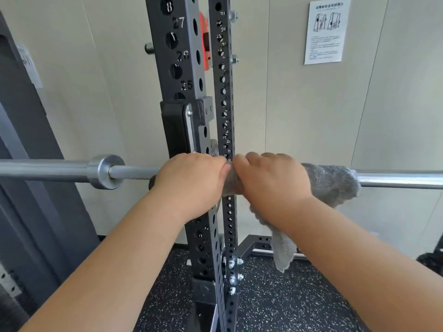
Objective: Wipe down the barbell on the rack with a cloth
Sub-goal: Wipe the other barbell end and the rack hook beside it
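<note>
A silver barbell [398, 179] lies level across the black rack, its collar [105, 171] and sleeve out to the left. A grey cloth [333, 180] is wrapped over the bar just right of the uprights, one end hanging down below. My right hand [273, 178] grips the cloth around the bar. My left hand [191, 180] curls over the bar right beside it, in front of the upright, its fingertips touching the cloth's left edge. The bar under both hands is hidden.
Two black perforated uprights [225, 97] with numbered holes stand straight ahead, with a J-hook block [177, 130] holding the bar. An orange part [205, 41] sits between them higher up. A paper notice [327, 32] hangs on the beige wall. Speckled rubber flooring [275, 295] lies below.
</note>
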A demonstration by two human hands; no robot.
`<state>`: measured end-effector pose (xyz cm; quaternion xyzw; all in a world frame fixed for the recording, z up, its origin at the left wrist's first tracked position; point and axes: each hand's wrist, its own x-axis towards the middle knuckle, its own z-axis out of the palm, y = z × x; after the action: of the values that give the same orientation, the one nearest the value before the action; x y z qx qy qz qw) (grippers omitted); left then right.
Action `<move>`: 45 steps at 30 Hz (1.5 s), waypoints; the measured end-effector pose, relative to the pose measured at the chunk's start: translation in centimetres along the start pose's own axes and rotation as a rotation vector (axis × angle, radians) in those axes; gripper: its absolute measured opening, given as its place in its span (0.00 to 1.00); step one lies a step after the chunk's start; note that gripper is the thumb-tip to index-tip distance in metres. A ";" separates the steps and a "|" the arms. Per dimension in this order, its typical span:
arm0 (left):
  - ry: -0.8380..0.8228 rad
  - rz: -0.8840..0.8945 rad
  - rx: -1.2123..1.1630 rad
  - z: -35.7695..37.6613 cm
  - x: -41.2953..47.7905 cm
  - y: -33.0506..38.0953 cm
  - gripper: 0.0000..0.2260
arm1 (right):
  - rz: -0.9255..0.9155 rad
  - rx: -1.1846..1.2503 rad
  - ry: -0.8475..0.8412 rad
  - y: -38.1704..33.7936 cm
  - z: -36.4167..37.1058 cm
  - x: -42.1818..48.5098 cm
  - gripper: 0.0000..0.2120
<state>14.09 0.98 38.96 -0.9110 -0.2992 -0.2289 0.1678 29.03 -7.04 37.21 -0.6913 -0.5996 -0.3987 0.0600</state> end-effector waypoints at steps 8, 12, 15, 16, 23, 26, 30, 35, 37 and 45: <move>0.022 0.036 0.125 0.6 -0.7 0.4 0.17 | 0.191 0.105 -0.195 4.5 -1.5 -1.7 0.25; -0.033 0.047 0.131 0.6 -0.4 1.0 0.16 | 0.013 0.025 0.059 1.0 1.2 -1.0 0.17; -0.084 0.035 0.061 0.3 0.3 1.2 0.19 | -0.062 0.083 0.078 1.8 1.5 -1.2 0.20; -0.103 0.025 0.031 0.2 0.6 1.0 0.19 | -0.025 0.149 0.017 2.6 0.8 -1.2 0.19; -0.255 -0.045 -0.027 0.5 3.9 1.6 0.19 | 0.184 0.224 -0.160 3.4 -0.3 0.0 0.14; -0.114 -0.094 0.073 1.2 3.5 2.1 0.13 | 0.028 0.074 0.110 2.3 1.1 -1.9 0.13; -0.021 -0.135 0.108 2.3 2.8 2.5 0.11 | 0.055 0.202 -0.160 5.8 -1.4 -3.4 0.14; 0.011 -0.167 0.130 2.5 2.8 3.0 0.12 | 0.210 0.097 -0.139 4.3 -0.6 -1.9 0.10; -0.025 -0.138 0.119 1.8 2.9 2.9 0.10 | 0.079 0.067 -0.047 2.9 0.4 -2.8 0.11; -0.283 -0.046 -0.166 -0.1 4.2 2.3 0.17 | 0.120 0.154 -0.379 8.1 -2.3 -2.5 0.35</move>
<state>18.49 1.10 40.83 -0.9378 -0.3207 -0.1262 0.0428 35.12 -12.44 40.40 -0.7818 -0.5866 -0.2101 0.0225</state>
